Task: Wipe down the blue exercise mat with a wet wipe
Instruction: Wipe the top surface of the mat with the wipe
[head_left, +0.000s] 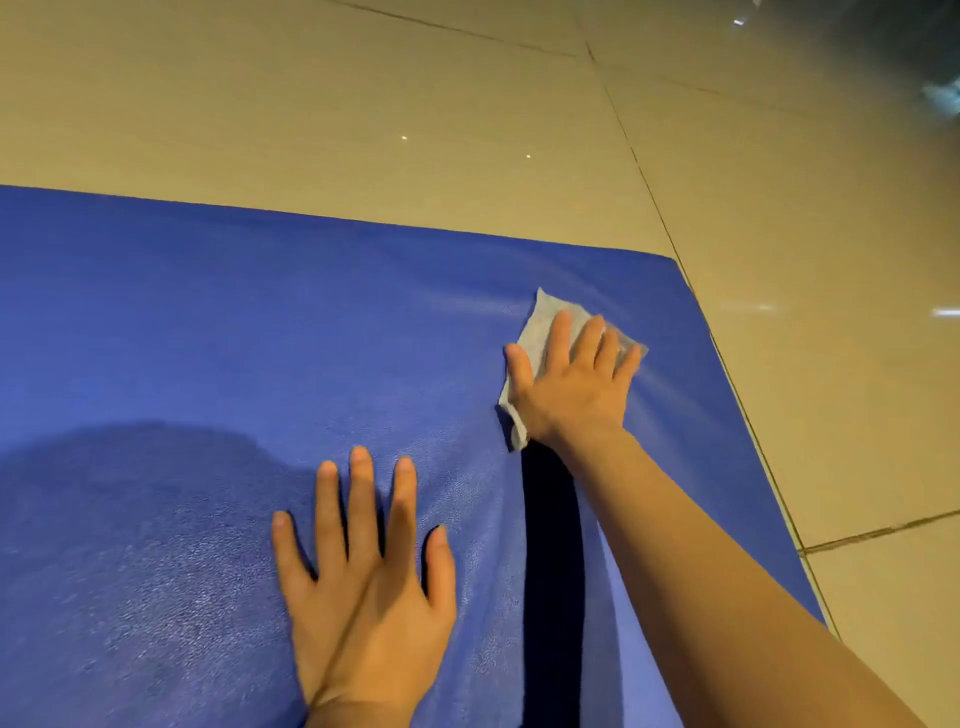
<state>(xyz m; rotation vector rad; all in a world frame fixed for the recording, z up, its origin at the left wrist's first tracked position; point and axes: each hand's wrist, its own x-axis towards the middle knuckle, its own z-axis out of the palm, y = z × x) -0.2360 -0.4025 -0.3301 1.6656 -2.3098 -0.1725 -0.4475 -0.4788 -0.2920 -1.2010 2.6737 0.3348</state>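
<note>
The blue exercise mat (208, 322) lies flat on the floor and fills most of the head view, its far right corner near the top right. A pale grey wet wipe (540, 325) lies on the mat close to that corner. My right hand (571, 379) presses flat on the wipe with straight, spread fingers, covering most of it. My left hand (363, 582) rests flat on the mat nearer to me, fingers spread and holding nothing. Faint wet streaks show on the mat around the wipe.
Beige floor tiles (779, 260) with dark grout lines surround the mat beyond its far and right edges. A dark shadow falls on the mat's lower left. Something dark and blurred sits at the top right corner (935, 78).
</note>
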